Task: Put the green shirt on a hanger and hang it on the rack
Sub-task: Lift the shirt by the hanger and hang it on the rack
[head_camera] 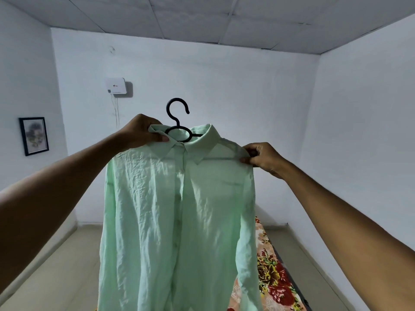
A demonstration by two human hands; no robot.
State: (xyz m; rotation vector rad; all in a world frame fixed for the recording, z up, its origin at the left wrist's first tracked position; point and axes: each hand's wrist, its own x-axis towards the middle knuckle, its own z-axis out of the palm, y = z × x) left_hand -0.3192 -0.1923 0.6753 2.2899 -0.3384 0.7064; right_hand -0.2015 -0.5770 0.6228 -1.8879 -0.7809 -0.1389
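A pale green, creased, long-sleeved shirt [179, 221] hangs in the air in front of me, buttoned and facing me. A black hanger [177, 113] sits inside it; its hook and neck loop rise above the collar, and its arms are hidden under the fabric. My left hand [140, 132] pinches the left side of the collar and shoulder. The right shoulder seam is pinched between the fingers of my right hand [261, 157]. No rack is in view.
White walls enclose a small room. A framed picture [33, 135] hangs on the left wall, and a white box [115, 85] with wires is on the back wall. A flowered bed cover [274, 272] lies low right behind the shirt. The floor is beige tile [67, 265].
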